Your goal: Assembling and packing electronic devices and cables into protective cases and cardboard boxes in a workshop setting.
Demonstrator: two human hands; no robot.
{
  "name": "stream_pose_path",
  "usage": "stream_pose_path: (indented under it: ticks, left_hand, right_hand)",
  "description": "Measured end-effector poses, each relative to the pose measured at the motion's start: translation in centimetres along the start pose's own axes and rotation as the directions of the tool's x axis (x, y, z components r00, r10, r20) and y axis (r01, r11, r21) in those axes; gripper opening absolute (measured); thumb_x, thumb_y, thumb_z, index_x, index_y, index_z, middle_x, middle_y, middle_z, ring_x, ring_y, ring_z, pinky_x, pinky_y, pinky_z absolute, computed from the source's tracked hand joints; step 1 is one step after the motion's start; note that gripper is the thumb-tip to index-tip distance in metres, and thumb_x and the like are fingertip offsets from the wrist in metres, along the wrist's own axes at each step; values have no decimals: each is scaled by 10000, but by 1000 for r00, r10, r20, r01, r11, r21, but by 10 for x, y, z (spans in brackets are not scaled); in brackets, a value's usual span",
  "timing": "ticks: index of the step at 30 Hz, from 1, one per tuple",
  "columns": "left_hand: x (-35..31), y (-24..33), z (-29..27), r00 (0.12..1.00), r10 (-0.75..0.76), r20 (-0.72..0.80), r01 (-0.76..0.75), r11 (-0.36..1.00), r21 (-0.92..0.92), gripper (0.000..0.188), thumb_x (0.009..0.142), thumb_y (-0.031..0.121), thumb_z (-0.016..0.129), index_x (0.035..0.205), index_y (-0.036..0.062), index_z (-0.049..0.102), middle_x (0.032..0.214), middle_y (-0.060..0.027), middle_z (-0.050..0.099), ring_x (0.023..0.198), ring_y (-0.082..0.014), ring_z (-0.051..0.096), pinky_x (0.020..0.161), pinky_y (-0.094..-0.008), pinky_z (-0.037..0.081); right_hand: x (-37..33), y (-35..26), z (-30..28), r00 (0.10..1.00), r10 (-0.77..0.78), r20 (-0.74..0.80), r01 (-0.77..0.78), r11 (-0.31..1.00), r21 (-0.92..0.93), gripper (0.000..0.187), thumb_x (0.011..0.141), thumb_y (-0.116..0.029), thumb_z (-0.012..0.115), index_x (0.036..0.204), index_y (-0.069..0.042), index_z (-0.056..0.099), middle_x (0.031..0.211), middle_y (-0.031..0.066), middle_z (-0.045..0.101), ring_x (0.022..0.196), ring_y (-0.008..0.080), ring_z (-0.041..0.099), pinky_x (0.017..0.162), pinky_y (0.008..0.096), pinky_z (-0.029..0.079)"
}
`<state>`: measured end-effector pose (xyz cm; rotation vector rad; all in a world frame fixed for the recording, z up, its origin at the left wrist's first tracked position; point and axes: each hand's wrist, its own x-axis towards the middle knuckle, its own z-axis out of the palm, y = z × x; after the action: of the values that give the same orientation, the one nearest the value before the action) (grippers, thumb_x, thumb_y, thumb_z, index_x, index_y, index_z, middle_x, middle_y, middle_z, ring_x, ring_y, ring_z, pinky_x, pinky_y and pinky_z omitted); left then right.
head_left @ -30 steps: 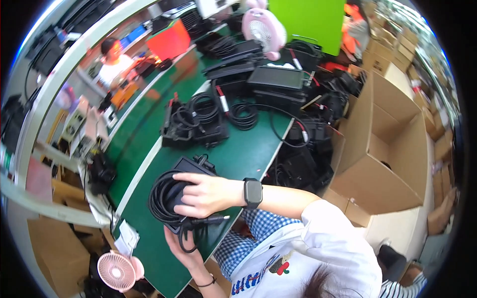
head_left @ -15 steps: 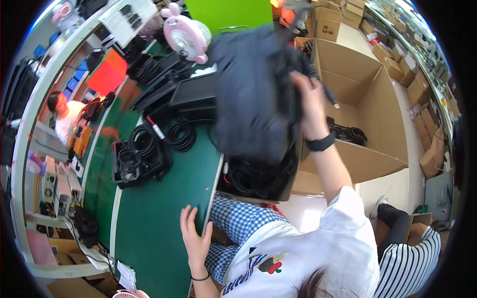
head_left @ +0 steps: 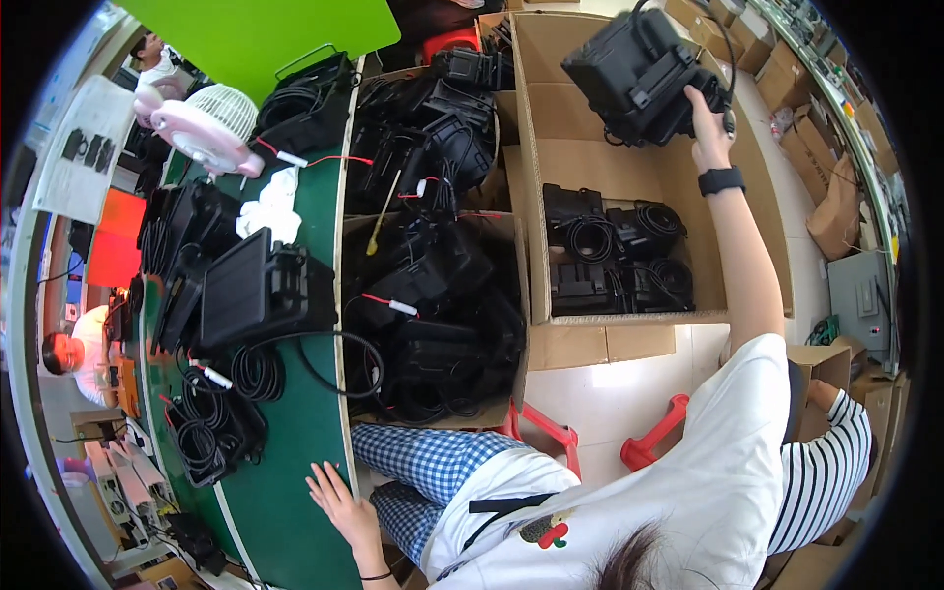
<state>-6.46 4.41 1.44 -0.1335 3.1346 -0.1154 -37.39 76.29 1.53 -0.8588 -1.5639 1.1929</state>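
The left hand (head_left: 339,501) lies spread flat on the green desk (head_left: 295,462). At one o'clock, the right hand (head_left: 710,116) grips a black device (head_left: 639,64) above the cardboard box (head_left: 629,167). Four packed units (head_left: 615,261) lie inside; heaps (head_left: 433,295) at eleven seem unpacked.

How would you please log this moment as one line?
right hand: holds black device over cardboard box | left hand: flat on green table
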Motion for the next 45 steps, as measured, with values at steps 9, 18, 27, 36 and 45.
stream_pose_path:
  ticks: [9,18,27,36,45]
  left_hand:
    - [4,0,5,999,-31,44,31,999,11,834,661,-130,572,1456,-49,334,1543,-243,268,1419,-479,238,1143,-579,248]
    - [-3,-5,-3,998,-49,40,47,998,48,792,658,-108,581,1420,-82,366,1510,-289,296,1406,-510,238,1133,-606,241]
    - [-1,-2,7,999,-38,18,37,999,14,729,686,-71,544,1397,-98,387,1483,-308,331,1376,-541,273,1121,-630,251]
    - [1,-5,6,999,-43,12,42,999,18,743,666,-90,546,1393,-98,390,1483,-310,328,1387,-529,261,1132,-623,237]
    - [7,2,12,1000,1,-23,0,1000,28,773,657,-142,528,1413,-74,378,1478,-286,356,1382,-495,305,1141,-578,261]
  right_hand:
    - [-36,166,92,853,491,-178,-514,848,-127,563,665,-193,815,1086,126,619,1094,214,681,975,281,671,870,360,522]
    - [-120,161,155,482,860,-165,-826,509,243,639,786,-137,745,1341,56,491,1367,188,538,1166,284,600,986,370,513]
    - [-76,407,146,394,919,-30,-911,395,117,302,868,-203,587,1096,-16,652,1233,98,638,1085,185,613,934,315,476]
    - [-115,233,134,897,396,198,27,397,-917,411,851,-223,614,1199,-7,580,1163,217,655,1100,372,626,939,434,498]
    - [-70,310,147,610,278,742,419,681,-600,729,760,-170,735,1354,-8,345,1170,258,629,1085,428,601,907,481,492]
